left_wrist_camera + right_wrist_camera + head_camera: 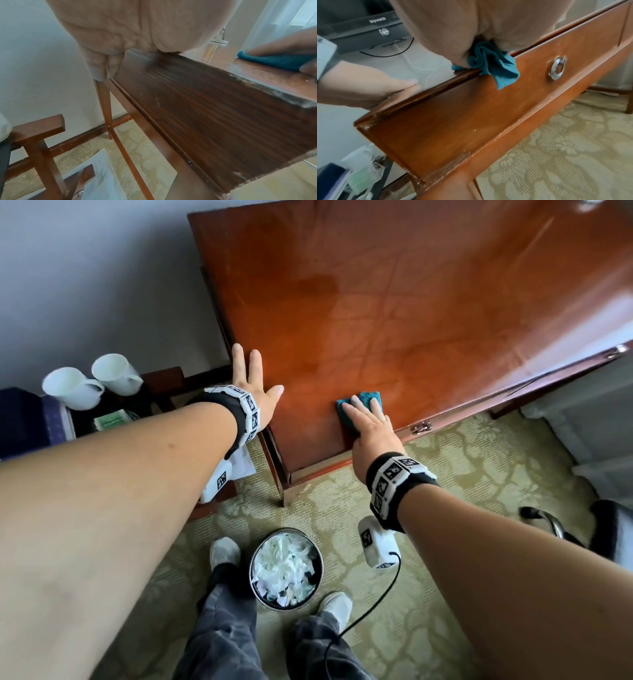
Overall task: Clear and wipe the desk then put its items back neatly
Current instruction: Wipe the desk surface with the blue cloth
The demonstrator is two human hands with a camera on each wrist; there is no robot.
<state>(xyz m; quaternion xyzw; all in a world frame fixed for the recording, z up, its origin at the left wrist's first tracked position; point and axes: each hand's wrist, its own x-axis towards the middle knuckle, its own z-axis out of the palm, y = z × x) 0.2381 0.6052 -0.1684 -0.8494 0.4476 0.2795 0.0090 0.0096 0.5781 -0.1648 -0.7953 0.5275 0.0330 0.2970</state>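
The reddish-brown wooden desk (394,302) has a bare, glossy top. My left hand (255,383) lies flat on its near left corner, fingers straight, holding nothing. My right hand (368,422) presses a teal cloth (359,402) onto the top at the front edge, fingers straight across it. In the right wrist view the cloth (493,65) bunches under my palm and hangs over the drawer front (471,115). The left wrist view shows the cloth (274,60) under my right fingers at the far right.
Two white mugs (92,381) and a green box (111,419) sit on a low stand left of the desk. A full waste bin (286,568) stands on the carpet between my feet. A chair (609,529) is at the right. The drawer has a metal ring handle (558,67).
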